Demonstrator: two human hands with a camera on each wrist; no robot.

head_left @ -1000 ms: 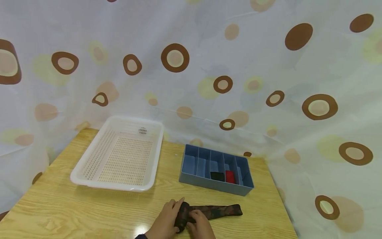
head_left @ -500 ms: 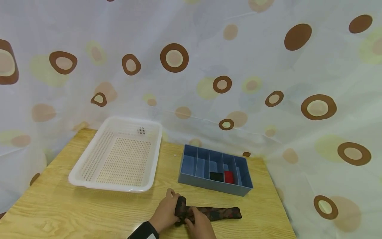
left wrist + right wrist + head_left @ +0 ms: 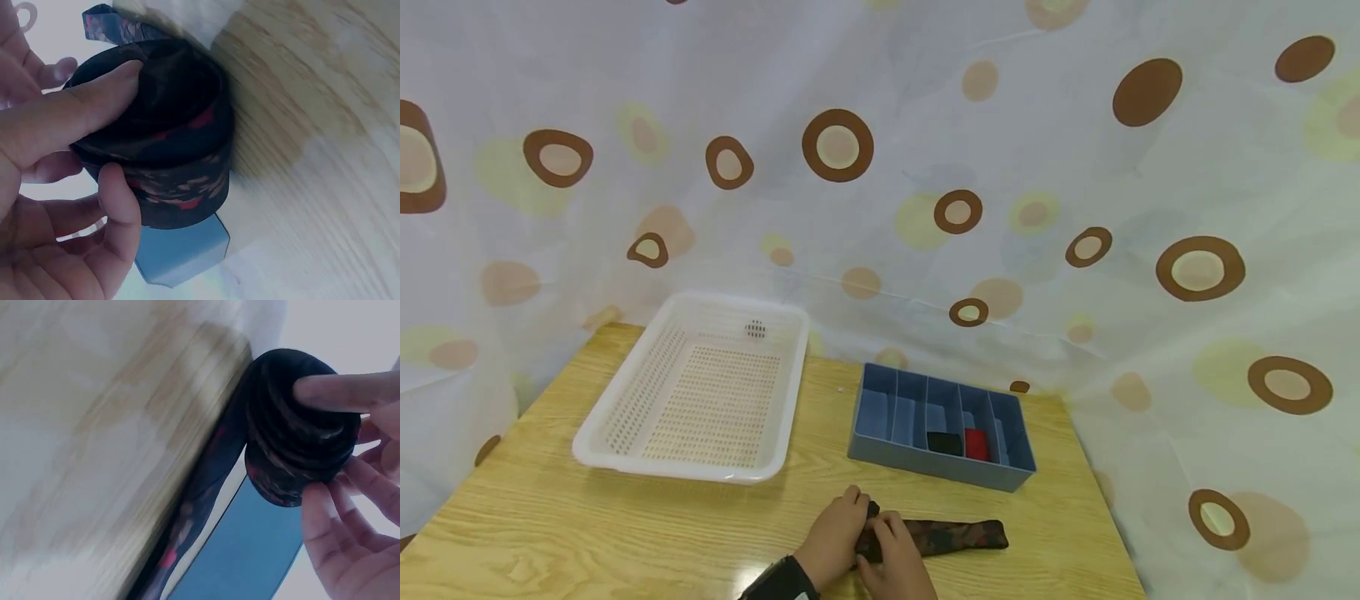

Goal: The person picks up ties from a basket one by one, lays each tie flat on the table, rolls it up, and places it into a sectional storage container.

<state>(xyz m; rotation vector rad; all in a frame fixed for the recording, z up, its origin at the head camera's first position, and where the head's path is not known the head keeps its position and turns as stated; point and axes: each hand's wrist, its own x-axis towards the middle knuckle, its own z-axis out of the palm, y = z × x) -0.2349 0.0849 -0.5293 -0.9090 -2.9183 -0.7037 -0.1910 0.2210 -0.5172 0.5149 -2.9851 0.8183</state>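
A dark strip of cloth (image 3: 955, 537), with a reddish and brown pattern, lies flat on the wooden table at the front. Its left end is wound into a roll (image 3: 187, 200), shiny black inside. My left hand (image 3: 835, 537) grips this roll from the left, thumb pressing its inner edge and fingers around the outside. From the near side my right hand (image 3: 898, 558) pinches the roll where the flat tail begins. Much of the roll is covered by both hands in the head view. In the right wrist view, the tail runs away from the layered roll (image 3: 275, 481).
Behind the hands stands a blue divided box (image 3: 940, 471), holding a black bundle (image 3: 944, 443) and a red bundle (image 3: 977, 445) in separate compartments. At the left is a white perforated basket (image 3: 681, 471). A spotted curtain (image 3: 880, 167) hangs behind the table.
The left hand has turned over the roll and shifted slightly right. The right fingers have moved up against it. Less of the roll shows now, while the flat tail has barely moved.
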